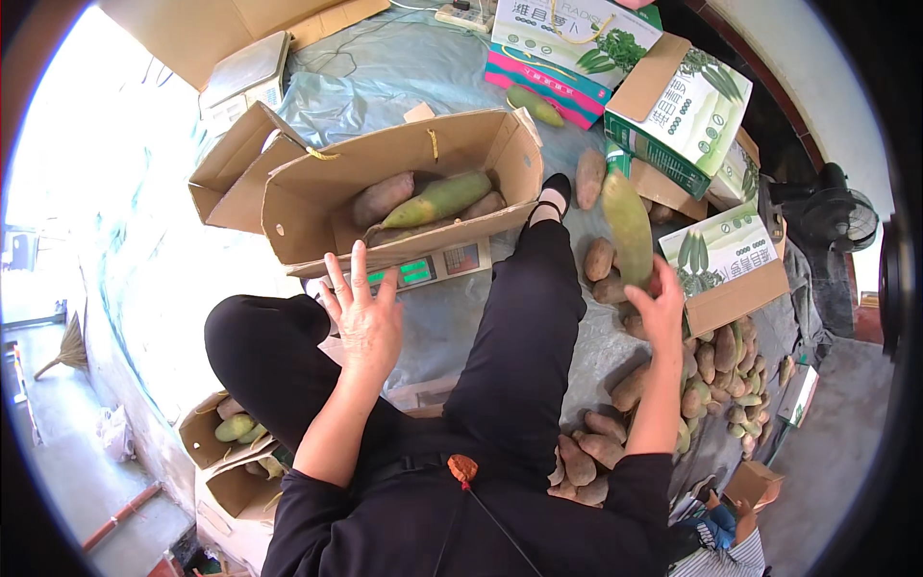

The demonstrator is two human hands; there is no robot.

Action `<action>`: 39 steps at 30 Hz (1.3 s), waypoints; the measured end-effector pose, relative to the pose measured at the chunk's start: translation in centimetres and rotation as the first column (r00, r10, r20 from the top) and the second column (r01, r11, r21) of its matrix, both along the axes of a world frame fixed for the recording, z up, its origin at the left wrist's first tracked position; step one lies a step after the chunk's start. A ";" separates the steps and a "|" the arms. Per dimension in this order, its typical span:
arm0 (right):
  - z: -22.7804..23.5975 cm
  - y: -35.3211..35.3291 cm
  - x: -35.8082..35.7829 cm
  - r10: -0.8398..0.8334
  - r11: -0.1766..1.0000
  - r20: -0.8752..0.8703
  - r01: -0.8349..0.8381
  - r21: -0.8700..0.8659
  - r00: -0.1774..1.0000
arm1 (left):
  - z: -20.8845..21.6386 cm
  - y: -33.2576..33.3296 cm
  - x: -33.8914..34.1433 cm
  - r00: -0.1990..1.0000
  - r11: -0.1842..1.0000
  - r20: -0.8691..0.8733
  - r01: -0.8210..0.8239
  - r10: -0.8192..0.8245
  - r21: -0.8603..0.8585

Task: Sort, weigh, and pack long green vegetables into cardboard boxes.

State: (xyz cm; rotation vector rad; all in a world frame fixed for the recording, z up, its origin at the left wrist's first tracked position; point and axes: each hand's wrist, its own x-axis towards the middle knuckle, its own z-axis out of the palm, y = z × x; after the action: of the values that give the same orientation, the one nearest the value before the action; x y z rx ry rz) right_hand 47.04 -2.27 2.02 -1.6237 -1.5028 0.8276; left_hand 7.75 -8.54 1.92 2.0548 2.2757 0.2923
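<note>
My left hand (pixel 365 325) is open, its fingers spread by the near edge of a long open cardboard box (pixel 322 207). Several radishes lie inside it, among them a green radish (pixel 442 198) and a mud-covered radish (pixel 385 199). The box rests on a digital scale (pixel 463 260) with a lit green display, just past my left fingertips. On the right, my right hand (pixel 661 306) grips the lower end of a long, pale green radish (pixel 627 229) between thumb and fingers. Muddy radishes (pixel 599 258) lie on the sheet just beside it.
A heap of radishes (pixel 731 361) spreads at the right. Printed cartons (pixel 678 111) and a fan (pixel 832 216) stand beyond it. Another green radish (pixel 535 106) lies by a pink box (pixel 538 82). Small boxes of radishes (pixel 207 433) stand at lower left; another person (pixel 721 529) is at lower right.
</note>
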 end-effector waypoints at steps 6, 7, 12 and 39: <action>8.7 7.0 -9.7 0.243 0.928 0.386 -0.330 0.175 0.890 | 0.8 -0.1 0.1 0.998 1.000 0.059 0.002 -0.002 -0.001; 9.5 7.8 -11.4 0.296 0.899 0.435 -0.402 0.176 0.850 | 1.0 -0.1 0.2 0.997 1.000 0.071 -0.001 0.001 0.000; 6.6 10.5 -19.4 0.308 0.753 0.610 -0.579 0.311 0.729 | 1.0 0.0 0.6 0.997 1.000 0.070 0.014 -0.013 -0.005; -23.7 -31.1 -3.2 0.114 0.486 0.233 0.150 -0.861 0.966 | -2.0 -0.2 -0.2 0.972 0.985 -0.196 0.151 -0.133 0.081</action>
State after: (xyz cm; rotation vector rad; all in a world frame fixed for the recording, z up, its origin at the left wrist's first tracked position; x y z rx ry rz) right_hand 43.86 -33.42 -21.72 -2.5785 -1.2510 1.6065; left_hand 7.58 -8.71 -0.08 2.3757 2.2393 0.2077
